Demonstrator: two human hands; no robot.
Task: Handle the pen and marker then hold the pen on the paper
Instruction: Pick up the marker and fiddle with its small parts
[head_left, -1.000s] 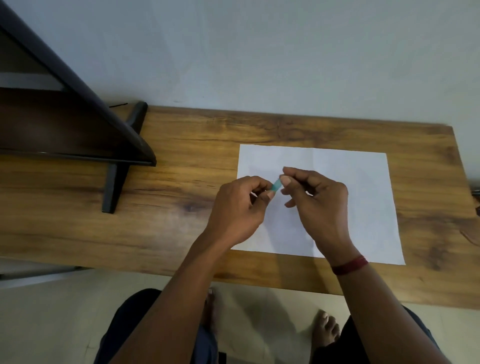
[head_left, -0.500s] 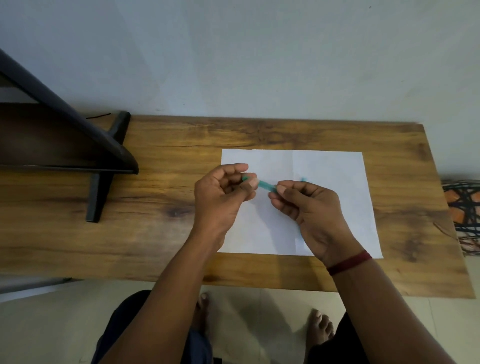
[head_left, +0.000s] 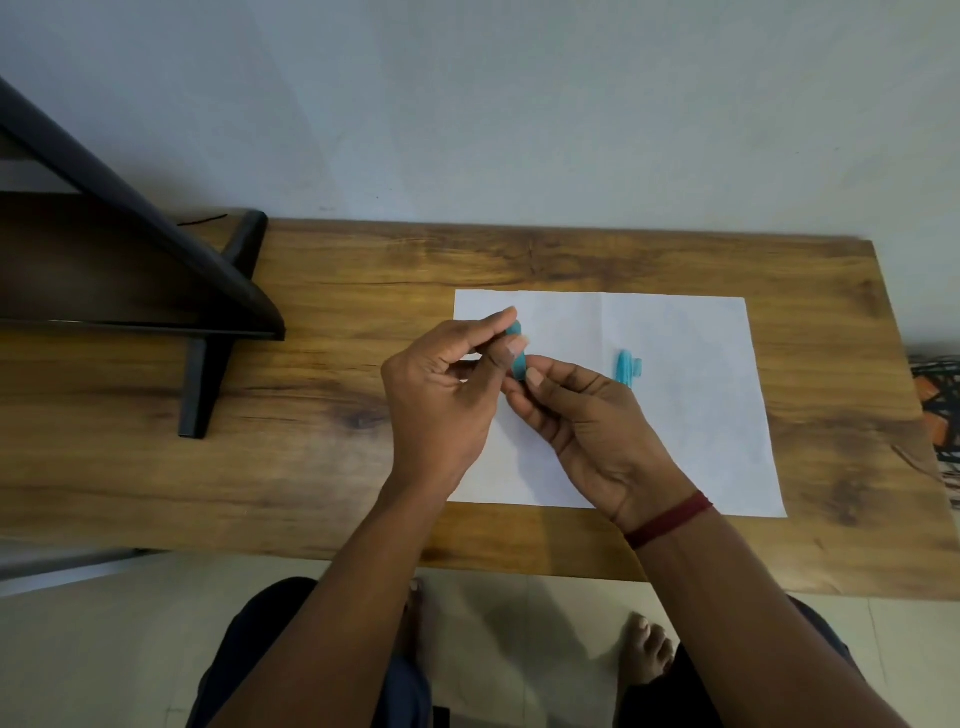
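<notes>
A white sheet of paper (head_left: 685, 415) lies on the right half of the wooden table (head_left: 311, 467). Both hands hover over its left part. My right hand (head_left: 597, 431), with a dark red band at the wrist, is closed around a teal pen; the pen's clip end (head_left: 627, 367) sticks out beyond the knuckles. My left hand (head_left: 441, 405) pinches the other teal end (head_left: 517, 351) between thumb and fingers, right against my right thumb. Whether that end is a loose cap cannot be told. No second pen or marker shows.
A black angled stand (head_left: 156, 270) with a foot (head_left: 200, 384) takes up the table's left part. A woven black and orange object (head_left: 940, 400) sits past the right edge. A pale wall runs behind. My knees and bare feet show below the front edge.
My left hand has lifted and tilted, so more of the teal end shows in its fingers. The clip end now shows clearly past my right knuckles. The view has shifted slightly.
</notes>
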